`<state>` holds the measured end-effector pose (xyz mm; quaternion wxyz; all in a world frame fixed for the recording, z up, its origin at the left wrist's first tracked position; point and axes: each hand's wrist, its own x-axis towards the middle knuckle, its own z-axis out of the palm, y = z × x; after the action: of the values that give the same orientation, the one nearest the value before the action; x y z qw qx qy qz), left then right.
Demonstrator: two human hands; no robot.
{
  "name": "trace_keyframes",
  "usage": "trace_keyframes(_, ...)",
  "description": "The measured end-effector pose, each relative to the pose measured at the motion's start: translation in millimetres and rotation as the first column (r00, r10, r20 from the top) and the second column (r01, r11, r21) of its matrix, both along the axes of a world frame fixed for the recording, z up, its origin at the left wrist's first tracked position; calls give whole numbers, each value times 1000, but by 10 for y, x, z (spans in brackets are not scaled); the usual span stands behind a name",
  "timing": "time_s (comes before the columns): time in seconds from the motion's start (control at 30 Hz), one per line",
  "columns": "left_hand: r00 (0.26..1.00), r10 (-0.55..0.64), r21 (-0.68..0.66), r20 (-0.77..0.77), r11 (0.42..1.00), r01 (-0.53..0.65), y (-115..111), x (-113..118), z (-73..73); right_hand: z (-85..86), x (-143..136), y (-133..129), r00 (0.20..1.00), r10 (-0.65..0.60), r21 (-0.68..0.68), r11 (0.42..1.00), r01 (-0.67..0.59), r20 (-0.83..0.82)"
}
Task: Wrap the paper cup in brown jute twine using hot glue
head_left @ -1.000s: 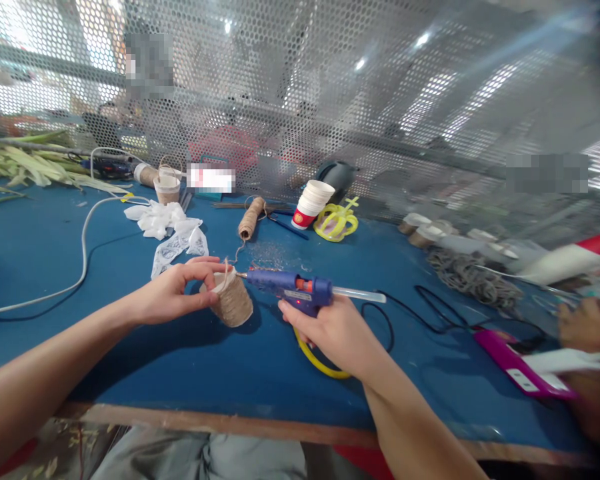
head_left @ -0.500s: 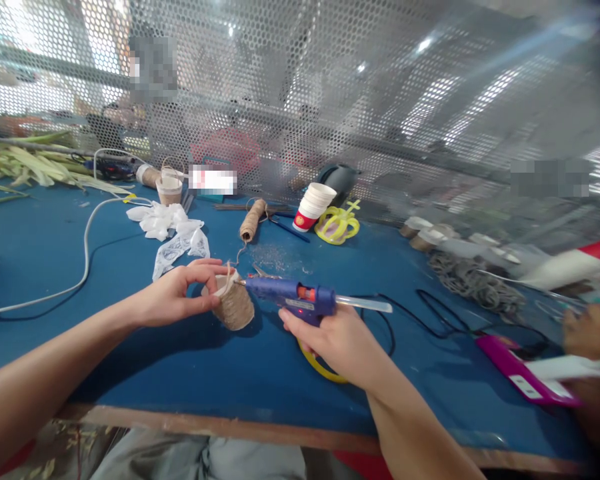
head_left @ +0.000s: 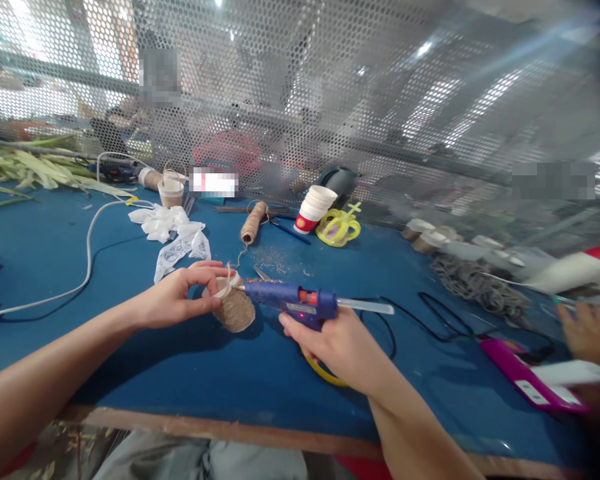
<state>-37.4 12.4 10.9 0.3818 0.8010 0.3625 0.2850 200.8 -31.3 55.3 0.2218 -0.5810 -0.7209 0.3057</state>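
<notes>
Left hand [head_left: 183,297] pinches the twine-wrapped cup [head_left: 237,313] at its rim, thumb and fingers closed up on it; cup is tilted, left of centre, about midway between the table's front and back edges. Can't tell if its base touches the table [head_left: 180,380].

Right hand [head_left: 343,340] wraps the handle of the blue glue gun [head_left: 285,297], fingers curled right round; trigger hidden. Red light lit, clear glue stick [head_left: 366,307] poking out the rear.

Change: nozzle now sits a bit lower against the cup's side, just under the rim; a second ago it was up at the rim's edge. Left pinch is unchanged. Looks like gluing in progress along the upper band, cup being steadied. Whether glue is out: too small to tell.

Twine loop [head_left: 229,275] stands up at the rim. Yellow handle [head_left: 325,375] partly hidden under the right hand. Farther back: twine roll [head_left: 253,223], white lace [head_left: 180,247], then paper cup stack [head_left: 314,208] and yellow crown [head_left: 339,230] toward the back edge. Right end of the table: magenta power strip [head_left: 517,373], grey cord bundle [head_left: 480,287], and a co-worker's hand [head_left: 593,333], its fingers now more spread.
</notes>
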Motion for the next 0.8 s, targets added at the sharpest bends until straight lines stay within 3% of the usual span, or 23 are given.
trace_keyframes(0.43,1000,12,-18,7,1000,-12,-7,8,-6,-10,-8,0,998,-42,-5,999,42,41)
trace_keyframes(0.63,1000,8,-29,-1,1000,-8,0,9,0,-32,-5,-12,1000,8,-36,999,-8,9)
trace_keyframes(0.8,1000,18,-26,15,1000,-17,0,13,-6,-35,0,-16,999,-5,19,1000,4,46)
